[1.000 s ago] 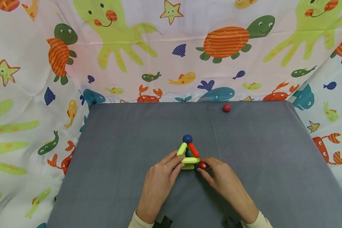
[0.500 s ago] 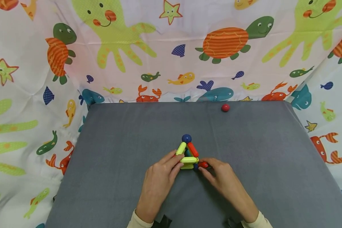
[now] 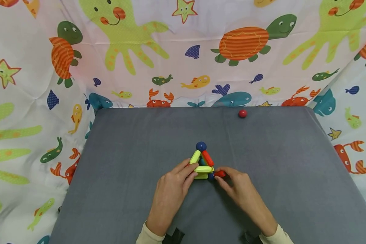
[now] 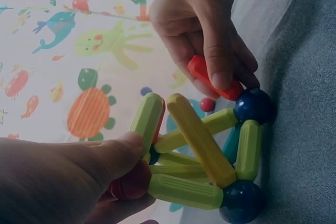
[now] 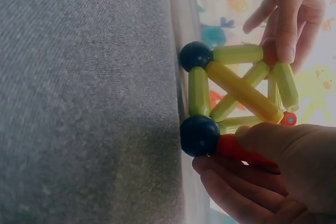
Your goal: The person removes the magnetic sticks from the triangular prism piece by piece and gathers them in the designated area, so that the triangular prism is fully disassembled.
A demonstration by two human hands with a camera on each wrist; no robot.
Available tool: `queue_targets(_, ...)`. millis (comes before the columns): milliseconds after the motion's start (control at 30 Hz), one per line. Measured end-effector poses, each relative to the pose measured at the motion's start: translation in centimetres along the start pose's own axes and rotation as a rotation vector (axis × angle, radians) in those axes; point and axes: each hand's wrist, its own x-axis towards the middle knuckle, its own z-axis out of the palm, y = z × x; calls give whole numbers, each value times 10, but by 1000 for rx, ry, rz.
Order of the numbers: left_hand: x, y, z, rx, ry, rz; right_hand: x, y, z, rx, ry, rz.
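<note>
A small frame of building sticks and balls, with lime-green sticks (image 3: 203, 169), a yellow stick (image 4: 202, 140) and dark blue balls (image 4: 241, 201), stands on the grey cloth. Its left corner is a dark red ball (image 4: 130, 182), which my left hand (image 3: 171, 191) pinches between thumb and fingers. On the other side, my right hand (image 3: 243, 187) holds a short red stick (image 5: 233, 149) between thumb and fingers. That stick's end meets the lower blue ball (image 5: 199, 136). Another blue ball (image 3: 201, 146) tops the frame, above a second red stick (image 3: 207, 158). Fingers hide part of the held pieces.
A loose red ball (image 3: 242, 113) lies near the far edge of the grey-covered table (image 3: 140, 135). A curtain (image 3: 183, 34) printed with sea animals hangs behind and along both sides.
The right hand has swung the red stick from pointing at the head camera to lying sideways, beside the blue ball. The left hand keeps its hold; the head view shifts slightly.
</note>
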Motion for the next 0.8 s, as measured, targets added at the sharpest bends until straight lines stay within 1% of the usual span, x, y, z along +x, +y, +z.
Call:
queue_targets(100,0,1,0,5,-6,-5,-1,2,0,-3,26,-9)
queue_targets(300,0,0,0,4,-6,-7,-1,9,-2,-10,120,-33)
queue_targets(367,0,0,-1,4,-10,-13,1,10,-5,-6,139,-34)
queue_targets(500,-1,0,-1,2,-13,-20,4,13,-13,-15,167,-44)
queue_targets(633,-1,-1,0,-11,-4,-13,6,16,-19,-35,176,-49)
queue_targets(800,-1,0,0,-22,1,-9,9,19,-23,-14,190,-77)
